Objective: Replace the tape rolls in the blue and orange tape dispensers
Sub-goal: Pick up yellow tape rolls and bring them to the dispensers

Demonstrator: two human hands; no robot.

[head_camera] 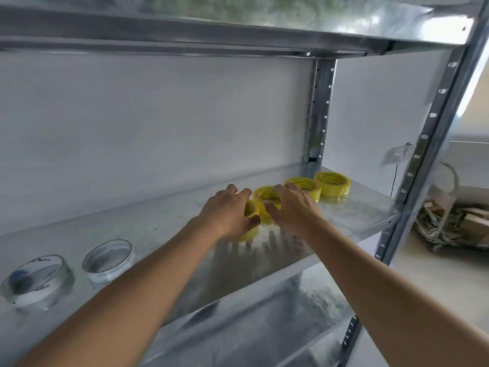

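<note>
Yellow tape rolls [267, 200] in a row on metal shelf [158, 229], running toward 2 o'clock. Left hand [227, 213] wrapped around nearest roll. Right hand [291, 207] over second roll, fingers spread, grip not discernible. Clear rolls [108, 260] at 9 o'clock.

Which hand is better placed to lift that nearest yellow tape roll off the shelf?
Left, probably. The left hand already curls around the nearest yellow roll, thumb on its side, while the right hand is spread over the next roll.

Head camera, close, looks forward and slightly down onto the somewhat blurred metal shelf [158, 223].
</note>
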